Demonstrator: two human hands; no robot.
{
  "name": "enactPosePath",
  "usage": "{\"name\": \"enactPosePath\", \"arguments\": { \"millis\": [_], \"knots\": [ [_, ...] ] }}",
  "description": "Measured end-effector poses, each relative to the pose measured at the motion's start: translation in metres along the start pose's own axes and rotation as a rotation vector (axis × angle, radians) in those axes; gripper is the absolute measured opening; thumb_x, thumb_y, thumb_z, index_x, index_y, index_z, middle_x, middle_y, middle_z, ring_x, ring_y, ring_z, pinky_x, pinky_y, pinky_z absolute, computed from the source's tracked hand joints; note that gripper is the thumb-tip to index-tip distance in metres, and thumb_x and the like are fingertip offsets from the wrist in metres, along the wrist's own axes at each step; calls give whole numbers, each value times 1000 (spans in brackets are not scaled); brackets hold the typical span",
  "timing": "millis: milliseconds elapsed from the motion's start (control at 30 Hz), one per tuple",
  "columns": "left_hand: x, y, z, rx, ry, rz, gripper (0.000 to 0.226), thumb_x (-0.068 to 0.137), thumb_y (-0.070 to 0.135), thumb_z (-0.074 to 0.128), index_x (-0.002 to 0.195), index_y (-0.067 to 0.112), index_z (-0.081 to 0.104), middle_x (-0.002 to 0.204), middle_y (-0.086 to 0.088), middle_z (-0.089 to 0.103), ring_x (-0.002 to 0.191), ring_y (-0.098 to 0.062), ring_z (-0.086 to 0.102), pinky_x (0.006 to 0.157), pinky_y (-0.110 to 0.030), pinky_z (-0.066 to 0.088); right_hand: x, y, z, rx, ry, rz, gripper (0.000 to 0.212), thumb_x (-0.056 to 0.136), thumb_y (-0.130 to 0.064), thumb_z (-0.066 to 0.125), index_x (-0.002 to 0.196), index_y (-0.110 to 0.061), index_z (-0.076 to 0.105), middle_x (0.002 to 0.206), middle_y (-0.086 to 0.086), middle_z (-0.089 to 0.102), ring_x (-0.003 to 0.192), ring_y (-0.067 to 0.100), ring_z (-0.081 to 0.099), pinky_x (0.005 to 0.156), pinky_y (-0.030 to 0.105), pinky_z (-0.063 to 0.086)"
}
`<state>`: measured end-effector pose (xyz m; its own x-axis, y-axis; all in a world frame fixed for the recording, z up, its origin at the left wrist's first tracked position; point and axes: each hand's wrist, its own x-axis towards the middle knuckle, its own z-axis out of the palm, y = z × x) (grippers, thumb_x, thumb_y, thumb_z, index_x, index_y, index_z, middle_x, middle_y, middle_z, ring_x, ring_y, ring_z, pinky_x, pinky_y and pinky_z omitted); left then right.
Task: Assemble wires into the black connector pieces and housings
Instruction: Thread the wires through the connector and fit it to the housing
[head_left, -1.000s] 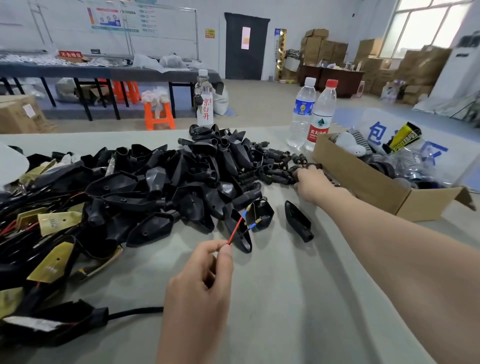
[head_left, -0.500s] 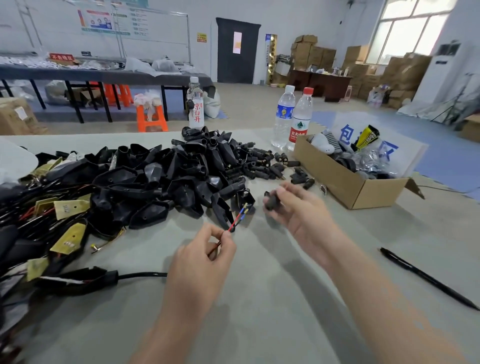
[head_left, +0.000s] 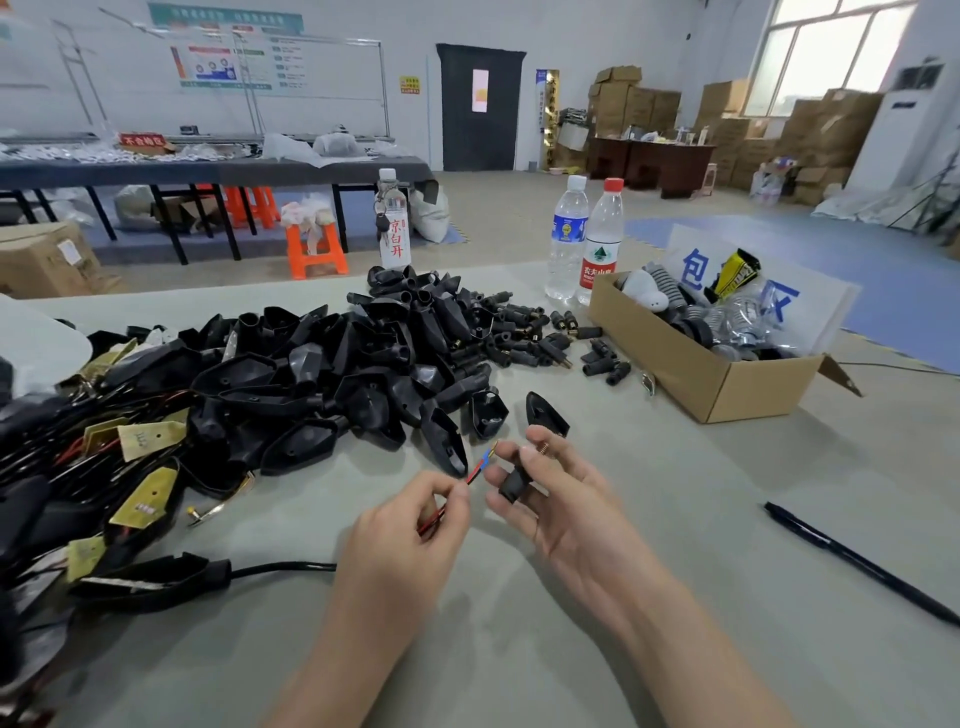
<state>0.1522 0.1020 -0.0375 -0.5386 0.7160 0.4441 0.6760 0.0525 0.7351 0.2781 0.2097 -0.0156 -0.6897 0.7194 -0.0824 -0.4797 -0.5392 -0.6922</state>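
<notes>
On the smooth grey-green table (head_left: 519, 649), a thin red-and-blue wire pair (head_left: 478, 467) is pinched between thumb and forefinger of the left hand (head_left: 410, 525), its ends pointed toward 1 o'clock. Just beside it, at 3 o'clock, a small matte black connector piece (head_left: 514, 483), stubby with a coppery coiled tip, is gripped in the curled fingers of the right hand (head_left: 566, 499); whether wire and connector touch cannot be told. A slim black pen (head_left: 857, 561) lies at 4 o'clock of the hands. A glossy heap of moulded black housings (head_left: 337, 374) is spread from 10 to 12 o'clock. An open cardboard box (head_left: 727, 384) is seen at 2 o'clock, and two clear plastic bottles (head_left: 587, 244) stand beyond at 1 o'clock.
</notes>
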Motion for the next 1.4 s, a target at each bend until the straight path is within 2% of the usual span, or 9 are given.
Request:
{"name": "enactPosePath", "arguments": {
  "millis": [133,300,433,700,867,1000,1133,1267,1400],
  "knots": [
    [1,-3,1,10,-20,24,20,95,40,56,82,25,57,51,3,37,50,-18,37,52,-41,39,-1,3,0,-122,-44,-29,30,79,-8,72,107,-11,62,105,18,72,85,26,71,70,36,60],
    [0,-3,3,13,-63,28,26,89,46,52,81,23,61,50,3,35,50,-19,35,53,-42,38,2,5,-5,-215,-29,-50,32,76,-11,75,106,-13,64,92,16,69,82,25,69,70,36,60],
    [-1,-3,3,-15,-92,33,23,91,47,49,86,27,60,54,-1,46,51,-20,42,56,-46,43,3,5,-7,-279,-48,-79,31,75,-14,78,103,-16,66,87,11,70,78,22,69,74,37,60],
    [-3,-2,3,41,-83,69,25,93,47,46,79,26,50,49,10,44,46,-13,39,52,-34,31,2,5,-8,-302,-25,-133,23,73,-14,78,95,-21,73,83,13,69,75,23,68,71,36,61],
    [-4,0,3,89,-75,88,27,91,49,43,78,27,47,53,11,48,49,-13,43,52,-35,36,3,6,-8,-307,-8,-161,20,77,-11,76,95,-20,73,81,13,67,79,23,69,71,36,61],
    [-5,2,3,162,-63,129,25,95,44,48,75,30,41,56,13,48,51,-12,43,50,-31,35,4,6,-7,-293,22,-193,29,73,-16,77,101,-13,68,77,13,65,78,24,68,70,36,61],
    [-5,2,2,202,-92,171,26,96,46,44,79,27,44,56,10,47,55,-12,47,54,-37,46,6,6,-10,-309,42,-217,19,86,-6,71,103,-12,67,74,9,66,75,22,69,70,36,61],
    [-5,1,3,205,-106,193,31,95,53,34,80,28,45,56,11,45,56,-10,47,53,-37,46,7,5,-12,-304,48,-198,17,89,-2,69,103,-12,68,74,8,65,74,21,68,70,36,61],
    [-5,1,3,214,-112,203,30,94,51,34,81,28,46,57,11,43,54,-10,44,52,-40,46,8,4,-14,-285,39,-156,21,89,-2,70,108,-11,68,79,11,64,76,23,69,70,36,61]
  ]
}}
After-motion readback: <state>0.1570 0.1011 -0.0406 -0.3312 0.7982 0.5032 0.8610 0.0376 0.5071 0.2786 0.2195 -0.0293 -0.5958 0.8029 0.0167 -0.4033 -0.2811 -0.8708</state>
